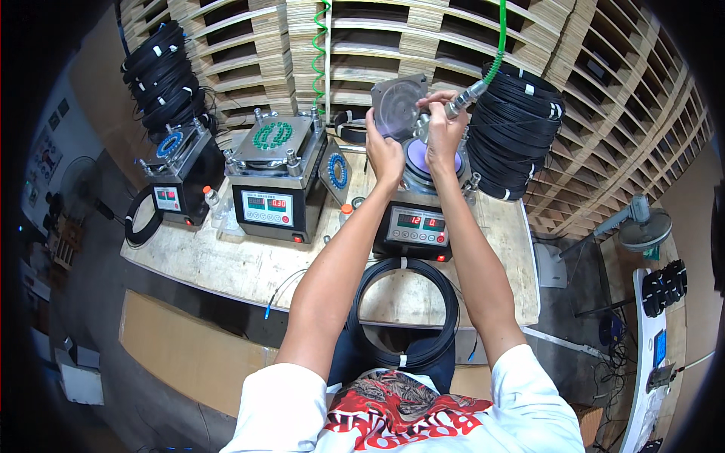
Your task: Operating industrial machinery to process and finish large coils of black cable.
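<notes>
My left hand (385, 157) grips the lower edge of a square metal plate (398, 106) with a round face, held tilted up. In my right hand (443, 140), closed around it, is an air blow gun (470, 97) on a green hose (495, 68). Its nozzle end is hidden by my fingers, close to the plate. Both hands are above a polishing machine (414, 238) with a red-lit display and a purple round pad (417, 154) on top. A coil of black cable (362, 302) lies at the table's front edge, partly over my lap.
Two similar machines stand left: one topped by a plate with green connectors (272, 136), another with blue connectors (170, 143). A plate with a blue connector ring (337, 172) leans between machines. Black cable stacks (513, 136) flank the wooden table (204, 264). Wooden pallets (362, 45) rise behind.
</notes>
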Available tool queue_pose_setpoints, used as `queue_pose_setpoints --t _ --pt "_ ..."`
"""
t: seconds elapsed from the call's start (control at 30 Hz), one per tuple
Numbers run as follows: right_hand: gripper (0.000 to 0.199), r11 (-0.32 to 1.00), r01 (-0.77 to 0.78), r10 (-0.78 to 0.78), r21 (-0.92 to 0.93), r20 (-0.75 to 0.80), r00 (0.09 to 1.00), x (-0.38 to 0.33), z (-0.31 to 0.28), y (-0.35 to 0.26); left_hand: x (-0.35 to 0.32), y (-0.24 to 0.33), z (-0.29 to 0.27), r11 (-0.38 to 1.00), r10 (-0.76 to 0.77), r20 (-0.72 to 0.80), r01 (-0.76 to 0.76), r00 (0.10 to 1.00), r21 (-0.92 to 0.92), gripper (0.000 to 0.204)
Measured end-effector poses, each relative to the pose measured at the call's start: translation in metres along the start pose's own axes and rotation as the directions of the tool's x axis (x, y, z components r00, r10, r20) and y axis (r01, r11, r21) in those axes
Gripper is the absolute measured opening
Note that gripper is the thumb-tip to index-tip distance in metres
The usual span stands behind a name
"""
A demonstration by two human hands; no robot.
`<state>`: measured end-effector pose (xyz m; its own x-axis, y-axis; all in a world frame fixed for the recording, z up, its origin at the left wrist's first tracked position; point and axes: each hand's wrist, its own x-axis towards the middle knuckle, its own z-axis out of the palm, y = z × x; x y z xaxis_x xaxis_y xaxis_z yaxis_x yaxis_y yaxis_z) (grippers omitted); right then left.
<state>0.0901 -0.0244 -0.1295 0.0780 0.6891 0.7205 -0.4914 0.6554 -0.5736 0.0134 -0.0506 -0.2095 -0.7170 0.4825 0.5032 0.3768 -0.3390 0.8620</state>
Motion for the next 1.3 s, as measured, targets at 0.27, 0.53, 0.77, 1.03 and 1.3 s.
queue_pose_setpoints --t 0.27,0.53,0.77,1.03,1.3 --pt "0.009 0.921 -0.272 0.288 -0.279 0.015 0.958 -0.006 -0.042 0.030 -0.001 0.007 -0.003 0.996 -0.016 -0.013 0.017 1.000 0.082 0.076" --pt "0.009 0.915 -0.225 0.236 -0.335 -0.010 0.972 0.043 -0.082 0.002 -0.004 0.012 -0.001 0.991 -0.054 0.004 0.053 0.999 0.121 0.078" --pt "0.010 0.798 -0.381 0.450 -0.467 0.041 0.892 0.043 -0.137 -0.049 0.000 0.010 -0.005 0.987 -0.012 0.002 0.011 1.000 0.157 0.077" --pt "0.011 0.852 -0.324 0.367 -0.412 0.028 0.930 0.011 -0.150 -0.061 0.006 0.051 -0.022 0.556 0.550 0.656 -0.812 0.518 0.176 0.059" --pt "0.013 0.818 -0.414 0.480 -0.399 0.080 0.873 0.005 -0.152 -0.069 0.033 0.076 -0.005 0.058 0.117 0.992 -0.997 -0.047 -0.054 0.066"
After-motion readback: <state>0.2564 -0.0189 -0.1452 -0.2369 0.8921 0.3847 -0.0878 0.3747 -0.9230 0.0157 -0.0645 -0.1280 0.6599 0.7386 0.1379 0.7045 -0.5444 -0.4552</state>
